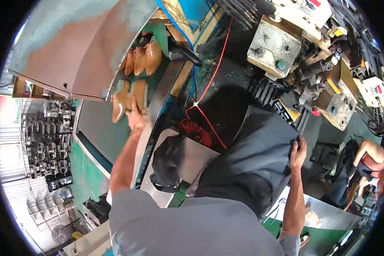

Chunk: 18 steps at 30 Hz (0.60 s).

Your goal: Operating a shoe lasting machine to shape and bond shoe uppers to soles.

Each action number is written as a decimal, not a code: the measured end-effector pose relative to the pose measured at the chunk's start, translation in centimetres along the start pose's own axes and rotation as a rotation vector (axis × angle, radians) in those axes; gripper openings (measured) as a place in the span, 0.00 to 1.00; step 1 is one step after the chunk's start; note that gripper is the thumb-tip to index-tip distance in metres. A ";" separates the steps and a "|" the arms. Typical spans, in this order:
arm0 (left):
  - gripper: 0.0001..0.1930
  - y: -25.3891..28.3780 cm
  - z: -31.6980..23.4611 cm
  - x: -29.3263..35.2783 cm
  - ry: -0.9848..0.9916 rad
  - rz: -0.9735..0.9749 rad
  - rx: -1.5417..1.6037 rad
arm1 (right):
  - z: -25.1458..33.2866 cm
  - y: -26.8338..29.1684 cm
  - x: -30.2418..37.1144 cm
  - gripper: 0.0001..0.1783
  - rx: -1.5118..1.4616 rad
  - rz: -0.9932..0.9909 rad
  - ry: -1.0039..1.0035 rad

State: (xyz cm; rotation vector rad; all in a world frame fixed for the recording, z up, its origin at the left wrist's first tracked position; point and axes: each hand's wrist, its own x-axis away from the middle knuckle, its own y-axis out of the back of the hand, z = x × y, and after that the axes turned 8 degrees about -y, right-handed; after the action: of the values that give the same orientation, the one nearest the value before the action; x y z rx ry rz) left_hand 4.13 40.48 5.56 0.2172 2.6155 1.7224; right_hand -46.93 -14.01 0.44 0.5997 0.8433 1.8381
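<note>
The left hand reached far out to the left and closed its fingers on a tan leather shoe lying on the green conveyor belt. Just left of that shoe lay a second tan shoe, and farther along the belt three more tan shoes stood side by side under the edge of a curved metal hood. The right hand was on the near right, its fingers gripping the edge of a dark cloth draped over a surface in front of the person. Between the two arms a sheet-metal panel showed, with a coiled red cable just beyond it running up toward the far side. At the far right stood a machine with grey metal blocks. Another person crouched at the right edge. Metal racks filled the left side.
</note>
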 end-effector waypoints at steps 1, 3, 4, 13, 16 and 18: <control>0.51 0.3 2.7 -1.4 -0.090 -0.077 -0.156 | 0.0 0.6 0.4 0.23 0.057 -0.003 0.045; 0.50 0.0 8.6 -4.3 -0.240 -0.065 -0.422 | -0.7 1.6 1.6 0.23 0.041 0.011 0.052; 0.49 1.0 12.5 -6.3 -0.280 -0.018 -0.676 | -0.7 1.2 2.2 0.23 -0.051 0.052 -0.005; 0.27 9.1 25.0 -11.5 -1.040 -0.039 -0.410 | -1.8 8.3 10.9 0.25 -0.306 0.068 -0.480; 0.25 -3.9 3.4 -19.7 -1.315 0.140 0.116 | -12.6 9.7 19.0 0.29 -0.350 -0.157 -0.320; 0.24 -9.1 -6.0 -19.7 -1.383 0.256 0.244 | -11.1 7.8 23.3 0.18 -0.246 -0.236 -0.505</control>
State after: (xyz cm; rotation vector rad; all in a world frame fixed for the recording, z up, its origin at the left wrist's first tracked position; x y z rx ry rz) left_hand 22.09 29.17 -1.88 1.2277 1.6821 0.6845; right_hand -68.49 2.14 0.14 0.7290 0.3277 1.4533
